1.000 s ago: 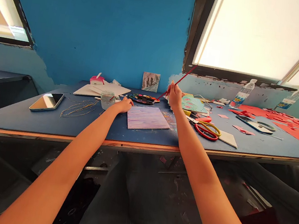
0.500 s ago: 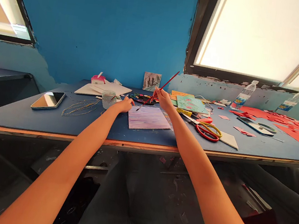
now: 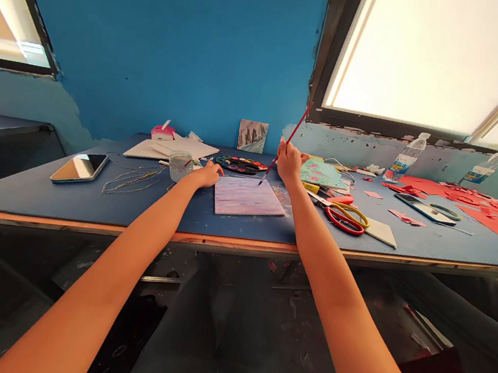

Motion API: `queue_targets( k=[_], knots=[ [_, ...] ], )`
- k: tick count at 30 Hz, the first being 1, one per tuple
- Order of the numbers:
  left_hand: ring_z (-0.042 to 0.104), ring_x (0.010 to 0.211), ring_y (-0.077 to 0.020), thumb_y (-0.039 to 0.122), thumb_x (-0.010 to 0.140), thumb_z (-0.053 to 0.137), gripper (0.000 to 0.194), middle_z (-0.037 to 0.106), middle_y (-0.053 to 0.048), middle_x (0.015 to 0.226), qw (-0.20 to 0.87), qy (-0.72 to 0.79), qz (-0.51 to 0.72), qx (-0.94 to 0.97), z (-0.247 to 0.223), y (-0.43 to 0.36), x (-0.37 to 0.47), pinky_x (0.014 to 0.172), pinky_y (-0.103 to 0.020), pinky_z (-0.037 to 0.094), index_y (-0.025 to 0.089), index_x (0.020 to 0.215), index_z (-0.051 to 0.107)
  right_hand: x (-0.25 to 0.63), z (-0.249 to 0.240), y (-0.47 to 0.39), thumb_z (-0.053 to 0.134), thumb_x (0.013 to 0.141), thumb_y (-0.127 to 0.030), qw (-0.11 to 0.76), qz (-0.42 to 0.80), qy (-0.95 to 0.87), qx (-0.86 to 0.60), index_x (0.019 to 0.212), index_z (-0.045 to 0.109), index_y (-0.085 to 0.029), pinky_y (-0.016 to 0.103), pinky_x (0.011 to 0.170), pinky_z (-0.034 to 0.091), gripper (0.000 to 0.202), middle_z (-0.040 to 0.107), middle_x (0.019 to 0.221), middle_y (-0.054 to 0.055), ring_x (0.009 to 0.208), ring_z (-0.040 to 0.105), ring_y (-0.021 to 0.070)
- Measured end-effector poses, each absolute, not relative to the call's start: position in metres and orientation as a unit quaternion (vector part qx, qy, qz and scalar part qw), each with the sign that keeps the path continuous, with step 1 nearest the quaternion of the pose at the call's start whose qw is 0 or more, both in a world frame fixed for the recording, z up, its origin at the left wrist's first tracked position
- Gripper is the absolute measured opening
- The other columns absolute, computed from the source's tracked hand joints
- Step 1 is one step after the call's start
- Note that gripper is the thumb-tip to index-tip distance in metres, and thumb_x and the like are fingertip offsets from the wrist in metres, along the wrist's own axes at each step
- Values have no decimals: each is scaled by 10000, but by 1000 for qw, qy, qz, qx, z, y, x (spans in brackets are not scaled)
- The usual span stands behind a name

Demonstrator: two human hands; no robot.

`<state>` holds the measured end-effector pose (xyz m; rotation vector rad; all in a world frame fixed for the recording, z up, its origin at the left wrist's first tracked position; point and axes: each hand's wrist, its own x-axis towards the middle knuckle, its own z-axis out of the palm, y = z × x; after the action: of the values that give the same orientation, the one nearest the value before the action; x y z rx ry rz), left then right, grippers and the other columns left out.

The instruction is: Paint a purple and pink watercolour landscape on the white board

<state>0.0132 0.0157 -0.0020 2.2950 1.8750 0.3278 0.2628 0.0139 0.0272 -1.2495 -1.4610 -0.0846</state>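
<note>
Red-handled and thin, a paintbrush (image 3: 285,144) is pinched in the fingers of the right hand (image 3: 289,162), tilted steeply so the handle rises up and to the right toward the window frame while the bristle tip comes down at the far right edge of a small painted canvas (image 3: 248,197). The canvas lies flat on the blue table (image 3: 21,188), washed in pale pink and lilac streaks, near the front edge between the two forearms. The left hand (image 3: 207,176) rests on the table at the canvas's far left corner, fingers curled loosely with nothing visibly gripped; whether it touches the canvas cannot be told. Just left of that hand stands a small glass jar of water (image 3: 179,165), and behind the canvas lies a dark paint palette (image 3: 239,164) with dabs of colour. Further left lie thin wires (image 3: 132,178) and a phone (image 3: 79,167), screen up. To the right of the right hand sit a green patterned card (image 3: 320,173) and red-and-yellow scissors (image 3: 342,215), with red paper scraps (image 3: 495,215) and two plastic water bottles (image 3: 406,156) well beyond. A small grey picture (image 3: 252,135) leans against the blue wall.
</note>
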Motion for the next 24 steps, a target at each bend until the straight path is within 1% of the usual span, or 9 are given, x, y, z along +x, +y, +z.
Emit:
queue_targets(
  k=[2,3,7,9,13,16,18,20,24],
  knots=[
    [630,1150,-260,369,1004,632,363,572,-127,1387,79,627,111,767,-2,16,13,989,-479,563,176,1310,602,265,28,13,286,1064,-456,594,-38,-603,-530,634,395,-238,509,1042,340,495,530,631,17,839,601,240],
    [631,1147,-259,369,1004,632,361,573,-127,1384,80,626,112,767,-2,15,13,987,-477,564,176,1308,602,264,28,12,274,1066,-473,603,-21,-608,-516,637,397,-241,487,1027,365,503,526,619,11,799,603,228],
    [630,1145,-259,371,1003,632,362,571,-127,1384,83,626,111,768,0,13,13,984,-479,563,174,1305,603,248,27,5,290,1039,-606,605,92,-661,-434,654,453,-244,375,858,470,553,526,571,-11,608,569,174],
    [627,1150,-262,372,1003,631,365,567,-128,1391,85,626,110,767,1,11,13,989,-482,560,176,1309,601,239,26,0,320,1020,-646,589,124,-685,-411,667,485,-235,359,846,476,566,571,613,-4,630,586,167],
    [610,1191,-273,369,1001,634,368,554,-130,1412,86,627,114,766,2,10,14,1015,-498,546,176,1313,601,232,24,-5,368,1021,-620,560,127,-710,-409,672,517,-216,356,931,440,554,600,637,0,702,605,165],
    [612,1189,-274,370,1001,635,366,556,-130,1411,91,630,114,763,2,10,14,1012,-498,548,174,1309,604,237,23,0,368,1001,-667,556,140,-714,-401,655,488,-223,338,824,442,576,539,596,-8,639,567,164],
    [618,1178,-270,371,1001,634,365,561,-129,1405,93,630,114,762,2,10,14,1008,-495,551,174,1307,605,243,22,7,341,984,-713,565,122,-709,-405,623,452,-230,345,794,435,613,481,568,-16,591,523,159],
    [618,1179,-270,370,1002,635,362,563,-129,1403,94,630,116,762,1,10,14,1011,-495,550,175,1305,606,251,21,16,307,978,-734,585,90,-687,-421,603,421,-238,361,814,435,633,442,553,-19,596,503,163],
    [620,1180,-270,369,1001,635,365,563,-129,1405,94,629,121,762,1,10,14,1014,-497,549,177,1311,604,273,20,27,265,999,-689,624,1,-594,-508,632,444,-236,452,961,402,610,471,583,-9,730,550,200]
  ],
)
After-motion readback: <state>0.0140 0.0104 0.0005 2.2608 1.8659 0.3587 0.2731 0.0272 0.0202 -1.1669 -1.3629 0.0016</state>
